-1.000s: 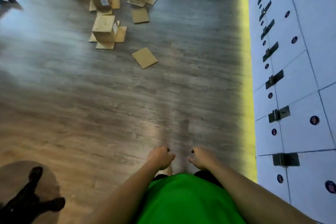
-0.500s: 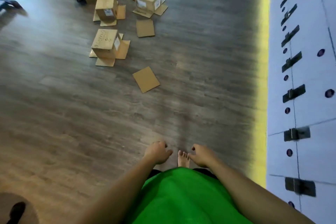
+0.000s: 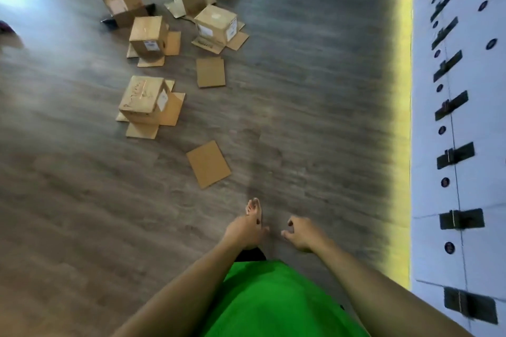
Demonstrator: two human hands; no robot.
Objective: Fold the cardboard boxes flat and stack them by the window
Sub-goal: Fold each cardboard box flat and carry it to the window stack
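Bare floor [image 3: 315, 117] lies open ahead; boxes [image 3: 145, 98] and a flat card [image 3: 208, 163] sit left, lockers [image 3: 465, 117] right.

A grey wooden floor [image 3: 315, 107] fills the scene; on the right stands a white wall [image 3: 482, 123] with dark brackets [image 3: 455, 156].

Motion blur smears the wooden floor [image 3: 315, 107] and the white cabinet fronts [image 3: 465, 117], whose dark fittings stay unreadable. Box labels [image 3: 150, 45] are too small to read. A dark object [image 3: 6, 29] is cut off at the left edge.
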